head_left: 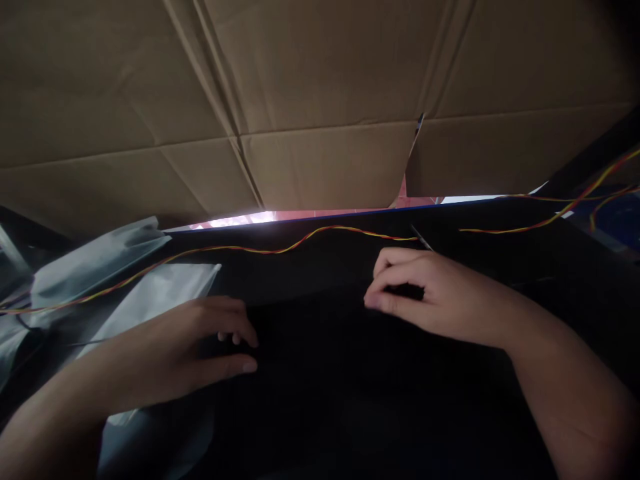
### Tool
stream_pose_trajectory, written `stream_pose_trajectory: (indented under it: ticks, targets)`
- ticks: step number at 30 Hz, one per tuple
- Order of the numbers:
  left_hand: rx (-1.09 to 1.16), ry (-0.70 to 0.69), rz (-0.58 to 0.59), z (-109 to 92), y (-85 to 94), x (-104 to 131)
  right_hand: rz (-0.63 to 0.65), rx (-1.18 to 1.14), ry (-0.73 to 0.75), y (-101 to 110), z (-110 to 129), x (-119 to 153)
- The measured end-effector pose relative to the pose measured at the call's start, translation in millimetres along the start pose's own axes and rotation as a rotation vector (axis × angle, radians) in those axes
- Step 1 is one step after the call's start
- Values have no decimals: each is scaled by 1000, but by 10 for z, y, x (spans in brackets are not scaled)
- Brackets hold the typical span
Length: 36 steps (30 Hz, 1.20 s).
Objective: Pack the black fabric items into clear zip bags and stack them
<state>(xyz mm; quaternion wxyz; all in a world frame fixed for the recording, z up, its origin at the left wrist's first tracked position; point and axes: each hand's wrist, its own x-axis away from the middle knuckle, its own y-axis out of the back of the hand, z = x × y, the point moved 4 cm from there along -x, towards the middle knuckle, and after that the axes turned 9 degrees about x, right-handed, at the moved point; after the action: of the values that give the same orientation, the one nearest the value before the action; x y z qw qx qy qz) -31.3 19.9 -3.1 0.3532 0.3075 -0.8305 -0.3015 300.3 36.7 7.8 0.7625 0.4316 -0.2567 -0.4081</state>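
My left hand (200, 340) hovers over the black surface, thumb and fingers apart, with nothing between them. It is beside a translucent white plastic bag (165, 290), which lies partly behind it. To the right, my right hand (415, 290) is closed in a pinch, thumb tip against the fingers. What it pinches, if anything, is too small or dark to make out. A thin dark stick-like piece (421, 237) shows just above its knuckles; whether the hand holds it I cannot tell. A twisted red and yellow wire (320, 230) runs across behind both hands.
A large creased cardboard sheet (325, 80) stands across the back, with a slit at its right. Another plastic bag (100, 260) lies at the left. More red and yellow wire (575, 203) loops at the right. The black surface (310, 400) is very dark.
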Motion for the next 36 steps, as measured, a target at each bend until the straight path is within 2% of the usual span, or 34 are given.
stream_pose_trajectory:
  ticks: [4,5,7,10,13,19,21,25,27,30,32,34,36]
  targets:
    - [-33,-98,-106,-33,32,-44,-281,176,-228,180,-273,25]
    - [-36,-112,-133,-41,41,-54,-317,238,-298,206,-370,48]
    - [-32,-124,-150,-52,37,-78,-291,312,-405,213,-552,96]
    - [-37,-114,-122,-53,-14,-121,-148,298,-464,165,-711,138]
    - [-48,-101,-108,-42,-64,-162,-72,247,-439,135,-705,130]
    - [-50,-76,-108,-41,-60,-149,-62,247,-417,126,-686,104]
    - [-32,-73,-89,-97,-43,-77,-71,228,-415,108,-710,115]
    - [37,-63,31,-251,-75,78,-104,225,-419,81,-718,125]
    - [46,-101,29,-299,-93,87,-123,230,-407,103,-696,110]
    - [5,-140,-27,-274,-111,11,-112,234,-288,167,-615,92]
    - [-11,-128,-23,-217,-135,-44,-93,226,-169,194,-524,132]
    - [-3,-105,6,-168,-161,-70,-69,220,-89,163,-430,243]
    - [12,-85,25,-149,-176,-67,-46,227,-87,56,-369,423]
